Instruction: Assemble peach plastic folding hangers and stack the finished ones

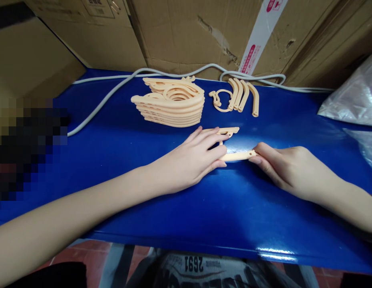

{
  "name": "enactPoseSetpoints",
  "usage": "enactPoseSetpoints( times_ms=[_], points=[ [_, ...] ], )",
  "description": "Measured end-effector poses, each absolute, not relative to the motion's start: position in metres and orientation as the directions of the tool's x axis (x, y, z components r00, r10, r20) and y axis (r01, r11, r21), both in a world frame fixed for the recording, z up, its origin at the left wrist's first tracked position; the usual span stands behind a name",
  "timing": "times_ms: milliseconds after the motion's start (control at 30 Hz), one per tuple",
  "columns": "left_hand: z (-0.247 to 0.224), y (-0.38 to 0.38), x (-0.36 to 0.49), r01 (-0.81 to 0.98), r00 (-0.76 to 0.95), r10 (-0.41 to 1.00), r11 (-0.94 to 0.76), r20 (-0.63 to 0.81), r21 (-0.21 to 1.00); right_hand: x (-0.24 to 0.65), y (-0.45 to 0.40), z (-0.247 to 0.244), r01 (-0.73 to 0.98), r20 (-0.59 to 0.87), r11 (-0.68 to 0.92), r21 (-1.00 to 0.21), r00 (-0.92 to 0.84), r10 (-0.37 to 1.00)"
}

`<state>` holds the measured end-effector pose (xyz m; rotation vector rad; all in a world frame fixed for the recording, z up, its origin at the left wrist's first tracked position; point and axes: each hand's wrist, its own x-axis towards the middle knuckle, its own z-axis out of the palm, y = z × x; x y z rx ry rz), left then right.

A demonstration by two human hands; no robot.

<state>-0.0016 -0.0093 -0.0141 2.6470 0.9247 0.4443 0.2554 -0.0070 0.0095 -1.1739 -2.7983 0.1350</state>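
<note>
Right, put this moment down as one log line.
left hand: holding cream part | right hand: pinching its right end | stack: beyond left hand | curved pieces: right of stack

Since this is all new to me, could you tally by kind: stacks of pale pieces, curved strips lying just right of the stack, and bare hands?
Stack of pale pieces: 1
Curved strips right of the stack: 4
Bare hands, left hand and right hand: 2
Total: 7
</note>
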Motion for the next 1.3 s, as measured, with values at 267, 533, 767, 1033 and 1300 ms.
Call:
enactPoseSetpoints(
  times_ms=[267, 533, 767, 1033, 1300],
  points=[
    [-0.0136, -0.0083, -0.0018, 0.549, 0.756, 0.63, -0.758, 0.176, 0.352, 0.2525, -0.0066, 0.0079, 0.607, 0.183, 0.78, 0.151, -0.792, 0.582],
    [-0.0138, -0.0077, -0.002, 0.551, 0.762, 0.624, -0.765, 0.173, 0.334, 0.2516, -0.0065, 0.0079, 0.568, 0.199, 0.77, 0.29, -0.823, 0.533],
    [-0.0154, -0.0066, -0.0034, 0.547, 0.771, 0.609, -0.783, 0.186, 0.298, 0.2508, -0.0055, 0.0074, 0.526, 0.27, 0.754, 0.394, -0.85, 0.452],
    [-0.0163, -0.0059, -0.0028, 0.546, 0.772, 0.601, -0.794, 0.209, 0.267, 0.2494, -0.0077, 0.0063, 0.509, 0.28, 0.758, 0.409, -0.86, 0.426],
    [-0.0107, -0.0079, -0.0034, 0.521, 0.791, 0.583, -0.802, 0.187, 0.293, 0.2507, -0.0044, 0.007, 0.463, 0.236, 0.876, 0.137, -0.874, 0.425]
  ],
)
